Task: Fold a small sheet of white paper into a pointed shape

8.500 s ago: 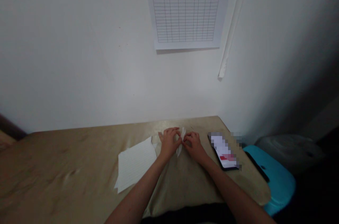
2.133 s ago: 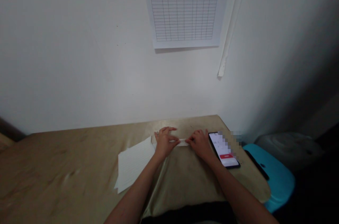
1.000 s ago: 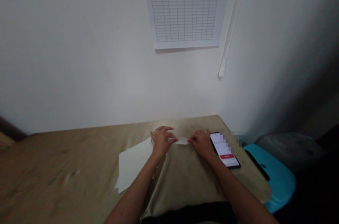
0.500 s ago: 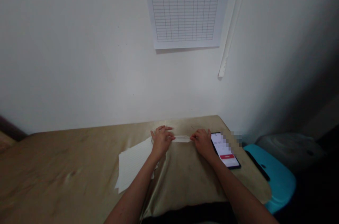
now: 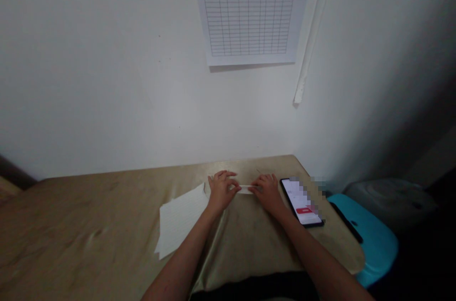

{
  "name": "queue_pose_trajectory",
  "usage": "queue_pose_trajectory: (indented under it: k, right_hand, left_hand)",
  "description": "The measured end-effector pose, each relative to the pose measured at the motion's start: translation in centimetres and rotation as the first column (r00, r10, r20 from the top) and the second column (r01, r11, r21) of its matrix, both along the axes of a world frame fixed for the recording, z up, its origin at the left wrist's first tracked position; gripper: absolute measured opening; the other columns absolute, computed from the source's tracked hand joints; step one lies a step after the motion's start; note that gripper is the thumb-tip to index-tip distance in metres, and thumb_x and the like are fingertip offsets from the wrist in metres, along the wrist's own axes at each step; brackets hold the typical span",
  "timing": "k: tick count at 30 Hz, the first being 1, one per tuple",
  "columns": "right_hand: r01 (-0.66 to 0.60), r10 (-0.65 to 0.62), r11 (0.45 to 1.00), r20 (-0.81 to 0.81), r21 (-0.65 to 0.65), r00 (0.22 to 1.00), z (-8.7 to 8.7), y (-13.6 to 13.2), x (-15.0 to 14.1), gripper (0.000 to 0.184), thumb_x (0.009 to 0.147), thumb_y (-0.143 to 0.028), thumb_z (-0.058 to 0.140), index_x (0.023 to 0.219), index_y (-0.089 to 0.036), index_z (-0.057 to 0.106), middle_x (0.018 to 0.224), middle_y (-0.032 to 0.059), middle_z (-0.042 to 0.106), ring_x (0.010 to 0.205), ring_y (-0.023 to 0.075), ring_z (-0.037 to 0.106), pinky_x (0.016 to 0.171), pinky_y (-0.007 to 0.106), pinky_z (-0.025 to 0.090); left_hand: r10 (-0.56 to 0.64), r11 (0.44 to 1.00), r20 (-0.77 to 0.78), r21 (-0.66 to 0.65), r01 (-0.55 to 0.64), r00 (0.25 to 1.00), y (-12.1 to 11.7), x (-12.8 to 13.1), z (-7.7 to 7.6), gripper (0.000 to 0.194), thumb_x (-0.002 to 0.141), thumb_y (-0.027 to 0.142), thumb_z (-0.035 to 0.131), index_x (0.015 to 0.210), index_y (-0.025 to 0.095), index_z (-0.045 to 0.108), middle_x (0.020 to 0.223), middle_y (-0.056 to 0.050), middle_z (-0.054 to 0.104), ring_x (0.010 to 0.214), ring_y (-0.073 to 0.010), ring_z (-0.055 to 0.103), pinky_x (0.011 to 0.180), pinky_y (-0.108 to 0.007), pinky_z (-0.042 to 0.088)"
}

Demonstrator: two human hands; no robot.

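A narrow folded strip of white paper [image 5: 245,190] lies crosswise between my hands, just above or on the tablecloth. My left hand [image 5: 221,190] pinches its left end between thumb and forefinger, the other fingers stretched over it. At the opposite end my right hand [image 5: 266,190] has thumb and fingertips closed on the strip. Both ends of the paper are partly hidden by the fingers. Left of my left forearm rests a small stack of white paper sheets [image 5: 181,218], partly covered by that arm.
A phone [image 5: 301,203] with a lit screen lies right of my right hand. The gold-brown cloth-covered table [image 5: 89,225] meets the wall behind. A turquoise stool or box [image 5: 379,232] stands past the right edge. A printed table sheet [image 5: 251,18] hangs on the wall.
My hands have come closer together along the paper strip, the left shifting right and the right shifting slightly left. Less of the strip shows between them.
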State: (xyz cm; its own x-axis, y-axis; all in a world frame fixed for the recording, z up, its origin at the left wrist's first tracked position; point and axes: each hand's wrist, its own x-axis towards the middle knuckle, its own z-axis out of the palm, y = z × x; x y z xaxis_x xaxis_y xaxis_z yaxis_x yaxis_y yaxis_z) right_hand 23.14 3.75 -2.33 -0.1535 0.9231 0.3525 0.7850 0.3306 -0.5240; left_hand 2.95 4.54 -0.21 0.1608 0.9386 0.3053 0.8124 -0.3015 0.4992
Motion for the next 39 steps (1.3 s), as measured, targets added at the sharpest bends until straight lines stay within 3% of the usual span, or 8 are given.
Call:
queue_pose_trajectory:
  k: [7,13,20,28,34,39]
  right_hand:
    - [-0.051,0.049,0.998,0.054,0.032,0.997,-0.3,-0.3,-0.2,0.016,0.093,-0.034,0.063,0.087,-0.022,0.07,0.098,0.0039,0.069,0.107,0.0219,0.057,0.117,0.05,0.014]
    - [0.051,-0.051,0.999,0.02,0.004,0.998,-0.6,0.3,0.0,0.026,0.09,-0.041,0.066,0.073,-0.021,0.068,0.087,0.0044,0.07,0.097,0.0228,0.061,0.114,0.052,0.02]
    - [-0.007,0.009,0.999,0.073,-0.031,0.997,-0.4,0.2,0.1,0.011,0.091,-0.023,0.063,0.083,-0.022,0.07,0.094,0.0041,0.071,0.105,0.0241,0.06,0.114,0.055,0.018]
    - [0.015,-0.023,0.999,0.189,0.044,0.982,0.1,-0.3,0.0,0.015,0.094,-0.028,0.061,0.084,-0.021,0.069,0.096,0.007,0.071,0.105,0.0252,0.059,0.114,0.057,0.015]
    - [0.034,-0.04,0.998,0.104,0.058,0.994,0.6,-0.2,0.6,0.026,0.091,-0.038,0.065,0.072,-0.021,0.068,0.086,0.0035,0.071,0.099,0.0234,0.061,0.116,0.058,0.014]
    - [-0.002,0.0,1.0,0.076,0.027,0.997,0.4,0.1,1.0,0.016,0.091,-0.027,0.064,0.077,-0.022,0.07,0.09,0.0037,0.072,0.101,0.0233,0.061,0.115,0.058,0.015]
  left_hand:
    - [-0.08,0.997,-0.042,-0.007,0.08,0.996,-0.2,0.5,-0.8,0.005,0.081,0.037,0.076,0.084,0.034,0.078,0.133,0.0,0.066,0.135,-0.0317,0.041,0.114,-0.075,0.004]
    - [-0.032,0.999,-0.052,0.008,0.033,0.998,-0.4,0.5,-0.2,0.002,0.077,0.035,0.08,0.08,0.035,0.08,0.137,0.001,0.062,0.135,-0.032,0.04,0.114,-0.076,0.004]
    - [-0.003,1.0,-0.062,0.014,0.003,0.998,-0.5,0.4,0.5,0.005,0.077,0.033,0.081,0.079,0.037,0.08,0.137,0.002,0.061,0.136,-0.0321,0.039,0.114,-0.076,0.003]
    - [0.011,1.0,-0.054,0.025,-0.01,0.998,-0.1,0.0,0.3,0.007,0.076,0.032,0.082,0.079,0.038,0.08,0.136,0.002,0.062,0.135,-0.0323,0.04,0.114,-0.076,0.003]
    - [0.03,1.0,-0.027,0.002,-0.03,0.999,0.0,-0.6,0.5,0.004,0.076,0.034,0.081,0.079,0.037,0.08,0.137,0.001,0.061,0.135,-0.033,0.04,0.113,-0.077,0.005]
    - [0.065,0.998,-0.005,-0.005,-0.065,0.998,0.2,-0.9,0.6,0.004,0.075,0.034,0.082,0.079,0.036,0.08,0.135,0.001,0.062,0.134,-0.0333,0.04,0.112,-0.078,0.004]
